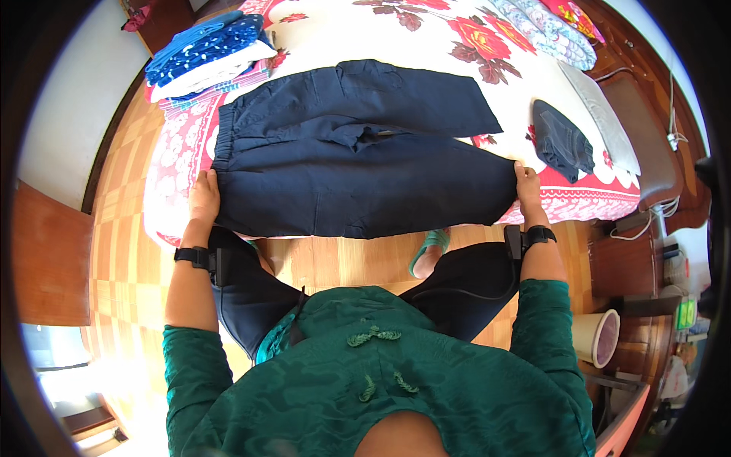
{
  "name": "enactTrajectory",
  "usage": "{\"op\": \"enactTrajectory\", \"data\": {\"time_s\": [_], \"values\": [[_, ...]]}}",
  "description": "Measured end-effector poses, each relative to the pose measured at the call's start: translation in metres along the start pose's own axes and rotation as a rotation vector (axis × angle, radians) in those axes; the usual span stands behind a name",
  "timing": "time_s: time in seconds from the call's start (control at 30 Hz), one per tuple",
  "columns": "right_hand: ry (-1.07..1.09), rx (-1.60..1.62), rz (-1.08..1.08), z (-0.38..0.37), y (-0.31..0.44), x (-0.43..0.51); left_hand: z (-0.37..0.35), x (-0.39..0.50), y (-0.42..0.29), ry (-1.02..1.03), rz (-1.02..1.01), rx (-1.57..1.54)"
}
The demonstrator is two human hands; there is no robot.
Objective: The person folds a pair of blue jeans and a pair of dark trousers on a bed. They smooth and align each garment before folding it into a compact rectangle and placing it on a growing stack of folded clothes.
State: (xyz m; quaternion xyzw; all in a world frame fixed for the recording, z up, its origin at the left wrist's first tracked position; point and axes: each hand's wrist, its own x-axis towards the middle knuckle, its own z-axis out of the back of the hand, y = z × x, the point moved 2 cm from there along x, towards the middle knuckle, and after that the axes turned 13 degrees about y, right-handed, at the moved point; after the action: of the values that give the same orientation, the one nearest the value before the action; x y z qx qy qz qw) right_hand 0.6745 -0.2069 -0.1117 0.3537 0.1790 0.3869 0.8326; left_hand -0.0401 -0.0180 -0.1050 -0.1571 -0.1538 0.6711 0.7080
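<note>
Dark navy trousers [365,188] lie spread sideways across the near side of a bed, with the elastic waistband [224,134] at left and the leg ends at right. The nearer leg hangs slightly over the bed's edge. My left hand [204,195] grips the near corner of the waistband, thumb on top. At the other end, my right hand [527,181] pinches the hem of the nearer leg. The farther leg rests on the floral bedsheet [422,40], its hem untouched. Fingers under the cloth are hidden on both sides.
A stack of folded clothes [211,57] sits at the bed's left corner. Folded dark jeans [562,140] lie right of the trousers, near a grey cloth [599,114]. A rolled quilt [548,31] is at the far right. On the floor stands a waste bin [597,338].
</note>
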Motion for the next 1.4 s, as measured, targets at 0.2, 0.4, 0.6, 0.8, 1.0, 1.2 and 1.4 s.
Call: {"op": "enactTrajectory", "data": {"time_s": [0.2, 0.4, 0.6, 0.8, 1.0, 1.2, 1.4], "values": [[-0.026, 0.386, -0.027, 0.011, -0.015, -0.033, 0.003, -0.002, -0.003, 0.019, 0.050, -0.033], [0.147, 0.455, -0.190, 0.017, -0.021, -0.057, 0.003, -0.009, -0.010, -0.023, 0.028, -0.004], [0.365, 0.501, -0.295, 0.016, -0.028, -0.076, 0.003, -0.011, -0.012, -0.011, 0.046, 0.034], [0.497, 0.461, -0.323, 0.014, -0.037, -0.074, 0.003, -0.010, -0.010, 0.010, 0.057, 0.050], [0.326, 0.333, -0.239, 0.013, -0.036, -0.068, 0.010, -0.013, -0.010, 0.009, -0.097, 0.038], [-0.137, -0.242, 0.282, 0.006, 0.055, -0.083, 0.029, -0.027, -0.035, 0.022, 0.080, 0.210], [0.295, -0.138, 1.031, -0.108, 0.195, -0.145, 0.013, -0.023, -0.081, -0.134, -0.347, 0.352]]}}
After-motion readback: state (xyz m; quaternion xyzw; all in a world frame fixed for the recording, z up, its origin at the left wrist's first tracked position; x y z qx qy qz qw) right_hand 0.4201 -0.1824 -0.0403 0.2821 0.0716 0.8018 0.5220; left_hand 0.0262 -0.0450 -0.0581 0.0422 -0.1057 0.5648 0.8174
